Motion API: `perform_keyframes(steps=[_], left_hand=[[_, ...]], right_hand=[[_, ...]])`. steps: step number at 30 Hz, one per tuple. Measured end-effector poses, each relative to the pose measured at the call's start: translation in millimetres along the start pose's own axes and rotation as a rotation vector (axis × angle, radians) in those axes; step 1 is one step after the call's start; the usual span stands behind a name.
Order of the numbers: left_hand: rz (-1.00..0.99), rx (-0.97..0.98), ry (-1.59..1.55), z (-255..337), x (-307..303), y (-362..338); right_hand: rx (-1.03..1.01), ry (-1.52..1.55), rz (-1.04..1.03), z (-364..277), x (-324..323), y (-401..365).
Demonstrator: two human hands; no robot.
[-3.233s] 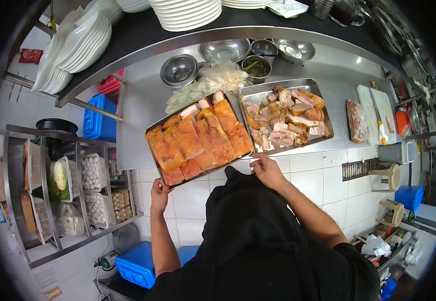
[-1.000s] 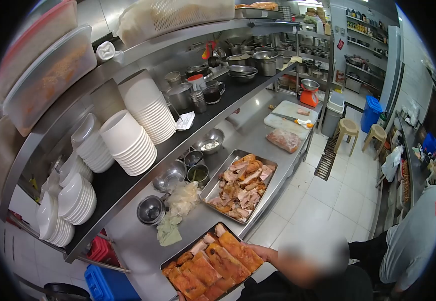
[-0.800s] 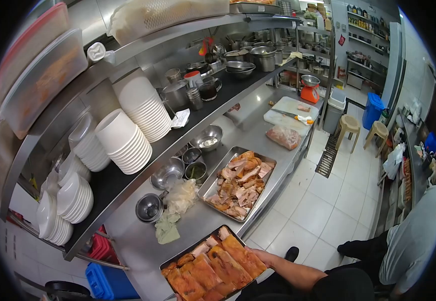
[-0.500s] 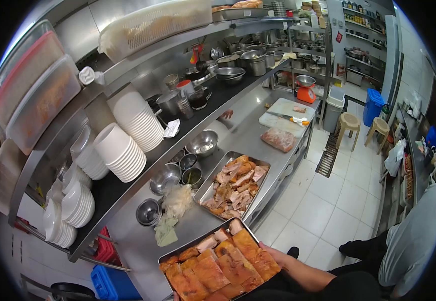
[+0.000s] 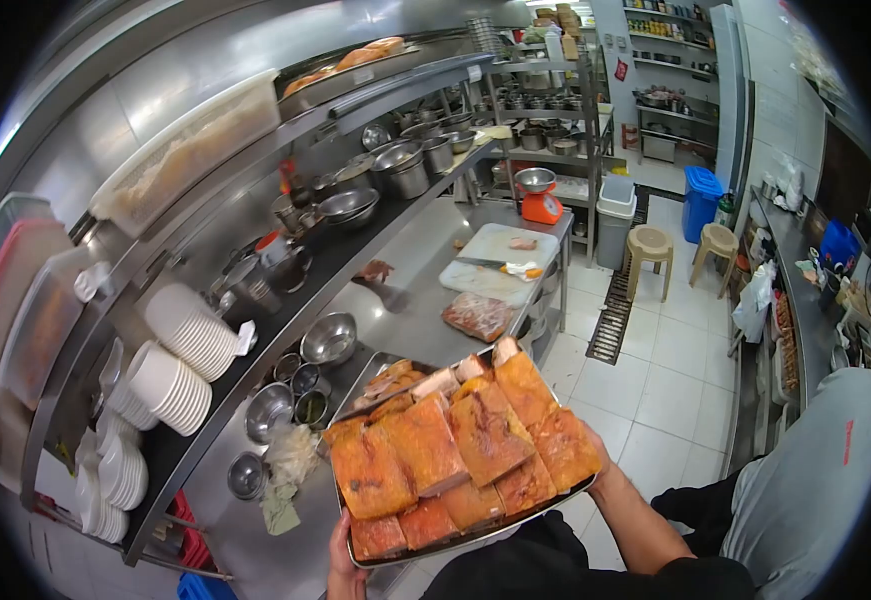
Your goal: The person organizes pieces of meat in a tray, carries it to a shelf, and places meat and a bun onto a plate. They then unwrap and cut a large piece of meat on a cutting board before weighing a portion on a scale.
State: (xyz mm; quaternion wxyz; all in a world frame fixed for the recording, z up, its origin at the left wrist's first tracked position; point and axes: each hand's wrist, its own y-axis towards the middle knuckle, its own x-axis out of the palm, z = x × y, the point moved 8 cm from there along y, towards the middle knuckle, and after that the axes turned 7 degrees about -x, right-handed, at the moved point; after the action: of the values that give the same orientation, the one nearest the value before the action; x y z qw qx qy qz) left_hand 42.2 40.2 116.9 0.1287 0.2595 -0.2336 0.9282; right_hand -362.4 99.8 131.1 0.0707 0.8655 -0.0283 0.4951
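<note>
A metal tray (image 5: pixel 475 543) heaped with browned slabs of meat (image 5: pixel 425 445) is held up in front of me. My left hand (image 5: pixel 343 550) grips its near left edge, the fingers partly under the rim. At the right edge, my right hand (image 5: pixel 598 455) holds the tray, partly hidden by the meat. Behind it, a second tray (image 5: pixel 363 380) with meat pieces rests on the steel counter, mostly covered from view. Metal bowls (image 5: pixel 328 339), crumpled plastic (image 5: pixel 293 455) and a green cloth (image 5: pixel 279 508) lie to the left.
A raw meat piece (image 5: pixel 477 316) lies by a white cutting board (image 5: pixel 495 262) with a knife (image 5: pixel 480 262). Beyond stands an orange scale (image 5: pixel 541 205). White bowls (image 5: pixel 170 388) fill the shelf. A person in a grey shirt (image 5: pixel 805 470) is at right; another person's hand (image 5: pixel 373 271) shows behind the shelf.
The held tray has risen and now covers much of the tray on the counter. My left hand has come into clearer view, and the camera view has turned right.
</note>
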Motion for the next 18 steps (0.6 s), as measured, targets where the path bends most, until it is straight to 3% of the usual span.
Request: perform_keyframes(steps=[3,8,11,16,17,18], left_hand=[[-0.139,0.014,-0.035,7.8,70.3,44.7],[-0.244,0.07,-0.058,28.9,173.3,118.2],[-0.404,0.075,-0.196,50.3,247.2,156.2],[-0.651,0.048,-0.213,85.8,352.1,228.4],[-0.542,0.117,-0.159,92.0,357.7,253.4],[-0.574,0.082,-0.156,95.8,373.8,272.2]], right_hand=[[-0.076,0.12,-0.012,-56.0,-27.8,17.9],[-0.212,0.172,0.001,-159.2,-29.1,56.4],[-0.309,0.189,0.033,-214.3,-21.7,84.8],[-0.537,-0.071,-0.06,-299.5,-32.0,151.5],[-0.552,-0.067,-0.12,-317.9,-24.9,164.6],[-0.562,-0.087,-0.149,-336.2,-25.4,179.1]])
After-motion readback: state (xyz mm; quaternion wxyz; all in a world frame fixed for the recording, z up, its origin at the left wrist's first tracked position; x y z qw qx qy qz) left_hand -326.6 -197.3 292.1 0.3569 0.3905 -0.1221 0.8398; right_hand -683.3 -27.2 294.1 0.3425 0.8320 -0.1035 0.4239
